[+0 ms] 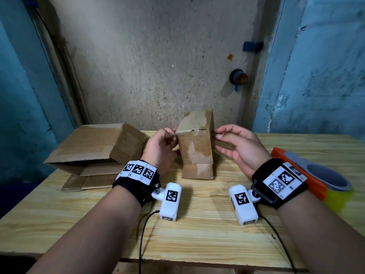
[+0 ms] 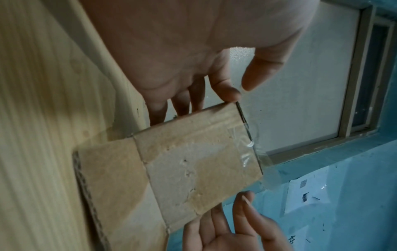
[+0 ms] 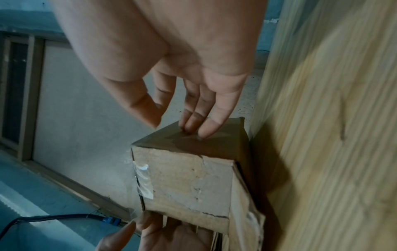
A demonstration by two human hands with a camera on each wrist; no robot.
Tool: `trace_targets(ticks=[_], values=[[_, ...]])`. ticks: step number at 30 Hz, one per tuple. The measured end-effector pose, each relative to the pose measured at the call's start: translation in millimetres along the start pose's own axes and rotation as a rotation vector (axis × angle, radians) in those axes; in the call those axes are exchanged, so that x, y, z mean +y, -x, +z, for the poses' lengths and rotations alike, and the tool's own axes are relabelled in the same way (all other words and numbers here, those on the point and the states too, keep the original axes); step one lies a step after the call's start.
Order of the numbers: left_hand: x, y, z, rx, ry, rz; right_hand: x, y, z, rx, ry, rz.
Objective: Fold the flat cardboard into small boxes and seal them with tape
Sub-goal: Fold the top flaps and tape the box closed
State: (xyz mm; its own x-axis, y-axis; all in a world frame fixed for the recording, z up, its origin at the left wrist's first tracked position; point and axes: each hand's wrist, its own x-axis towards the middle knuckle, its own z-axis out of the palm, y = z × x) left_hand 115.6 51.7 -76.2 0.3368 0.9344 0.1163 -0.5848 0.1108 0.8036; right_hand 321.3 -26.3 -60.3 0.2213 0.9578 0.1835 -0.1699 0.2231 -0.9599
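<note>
I have a small cardboard box [image 1: 196, 149] standing upright on the wooden worktop [image 1: 197, 234], in the middle and just ahead of my wrists. My left hand [image 1: 161, 149] is at its left side, fingers reaching along that side and the thumb near the top edge; I cannot tell whether they truly clamp the cardboard. My right hand [image 1: 240, 148] is on the box's right side with relaxed, nearly straight fingers [image 3: 206, 125], whose tips press flat against that wall while the thumb stands free of it. In the wrist views a strip of clear tape [image 2: 249, 149] wraps over the top edge of the front panel. The lower front flap sticks out at the foot of the box. To the left lies a larger opened carton [image 1: 94, 149] on its side, with flat cardboard [image 1: 88, 182] under it. At the right edge of the worktop sits an orange and grey tape dispenser [image 1: 308, 175].
</note>
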Motion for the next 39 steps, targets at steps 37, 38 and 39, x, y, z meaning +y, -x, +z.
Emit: trace_targets(ticks=[37,38,39], values=[[0.8,6.1,2.2,0.119,-0.461,0.156,-12.1,13.9,14.8,0.004,0.256,0.017],[0.8,6.8,2.7,0.116,-0.467,0.17,-11.4,13.8,14.5,0.003,0.268,0.012],[0.5,7.0,3.0,0.112,-0.477,0.189,-11.2,14.0,13.8,0.004,0.282,0.004]])
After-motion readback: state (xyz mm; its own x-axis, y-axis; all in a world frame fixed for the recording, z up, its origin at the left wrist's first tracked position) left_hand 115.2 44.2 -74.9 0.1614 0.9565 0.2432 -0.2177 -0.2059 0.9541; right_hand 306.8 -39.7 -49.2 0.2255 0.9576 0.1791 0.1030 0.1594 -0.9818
